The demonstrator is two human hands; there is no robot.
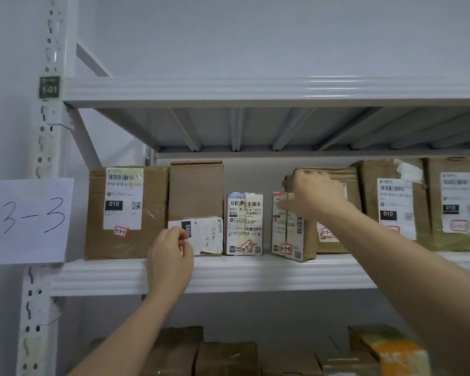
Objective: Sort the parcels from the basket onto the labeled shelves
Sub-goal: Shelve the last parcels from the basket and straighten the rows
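A row of cardboard parcels stands on the white shelf beside a paper sign reading 3-3. From the left: a large box tagged 3-3-1, a plain brown box with a loose white label, a small white parcel tagged 3-3-3, a narrow box tagged 3-3-4, then a taller brown box. My left hand pinches the loose label at the plain box's lower front. My right hand grips the top left corner of the taller box, thumb towards the narrow box.
Two more labelled boxes stand to the right on the same shelf. An empty upper shelf carries a 1-01 plate on its upright. Several boxes sit on the shelf below, one orange and green.
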